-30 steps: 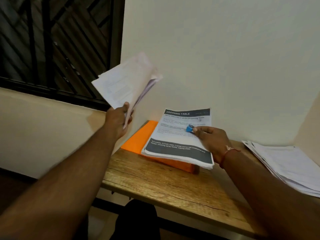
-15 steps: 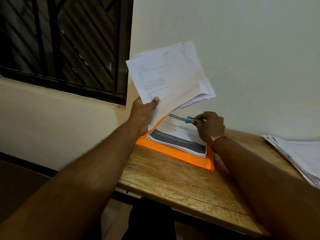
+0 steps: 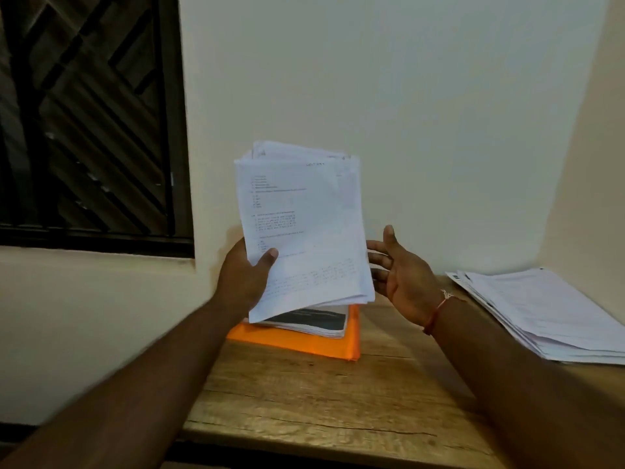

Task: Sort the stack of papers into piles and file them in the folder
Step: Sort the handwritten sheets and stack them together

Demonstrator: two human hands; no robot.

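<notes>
Left hand: grips a sheaf of printed sheets at its lower left corner, thumb on the front; the sheaf is upright above the folder.
Right hand: open, fingers spread, just beside the sheaf's right edge.
Orange folder: flat on the wooden table, with a dark-banded paper stack on it.
Loose paper pile: table's right end.
Barred window: left.

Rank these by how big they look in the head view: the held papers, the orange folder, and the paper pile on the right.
1. Held papers, closest to the camera, so true size unsure.
2. Paper pile on the right, cut by the frame.
3. Orange folder, mostly covered.
</notes>
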